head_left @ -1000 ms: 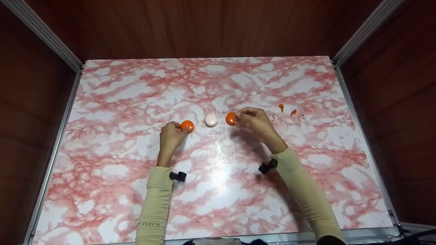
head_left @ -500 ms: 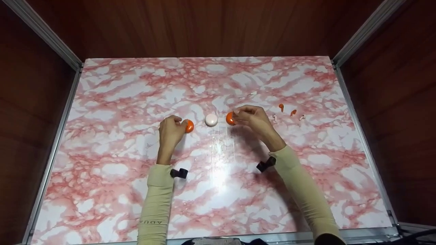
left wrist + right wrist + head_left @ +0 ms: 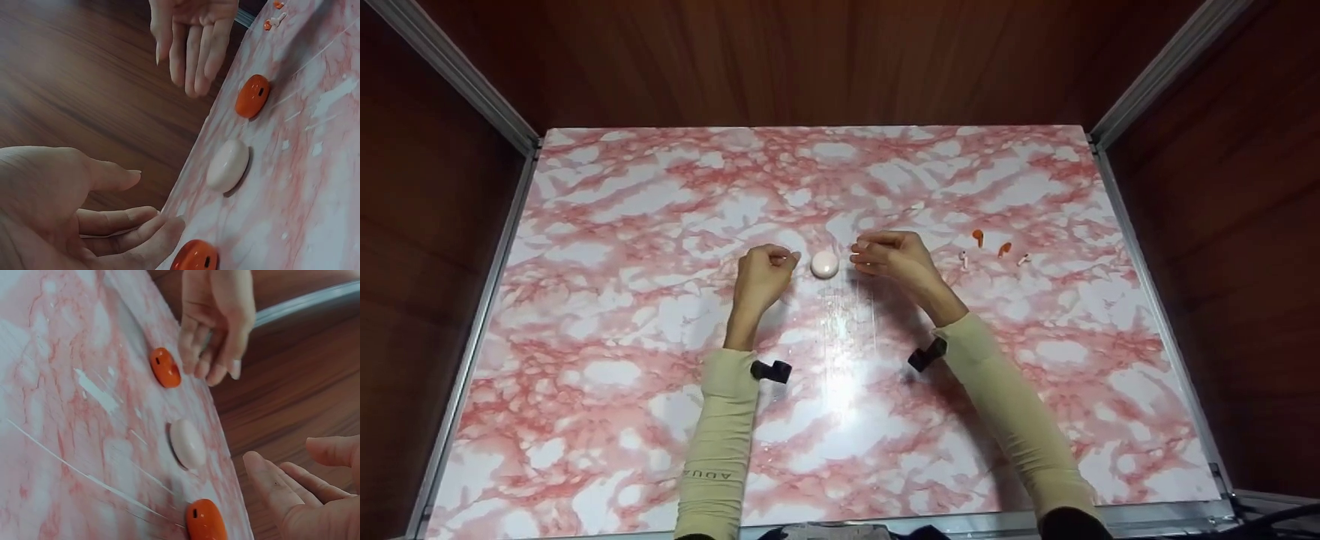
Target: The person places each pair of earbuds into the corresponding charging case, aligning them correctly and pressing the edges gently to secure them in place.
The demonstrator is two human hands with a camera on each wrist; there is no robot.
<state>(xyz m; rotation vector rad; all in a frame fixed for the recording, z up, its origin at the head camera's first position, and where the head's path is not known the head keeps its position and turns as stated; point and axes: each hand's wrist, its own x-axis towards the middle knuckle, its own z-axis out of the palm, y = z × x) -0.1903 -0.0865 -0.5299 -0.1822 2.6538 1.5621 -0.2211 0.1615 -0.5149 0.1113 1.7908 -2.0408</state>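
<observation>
A rounded white earbud case [image 3: 825,265] sits mid-table between my hands. One orange earbud case [image 3: 165,367] lies on its left and another orange earbud case [image 3: 252,97] on its right; both are hidden behind the hands in the head view. My left hand [image 3: 765,277] hovers near the left orange case, fingers relaxed, holding nothing. Above the right orange case is my right hand [image 3: 904,262], its fingers fairly straight and nothing between them. To the right lie two orange earbuds, one orange earbud [image 3: 978,238] behind the other, and two white earbuds, including this white earbud [image 3: 964,260].
The table [image 3: 622,420] has a red and white marbled top. Dark wooden panels [image 3: 810,60] with metal edge rails stand at the back and both sides. A small pale scrap [image 3: 919,205] lies behind the right hand.
Both hands have let go of the orange cases. The left hand has shifted right and up, the right hand left, so they are closer to the white case.
</observation>
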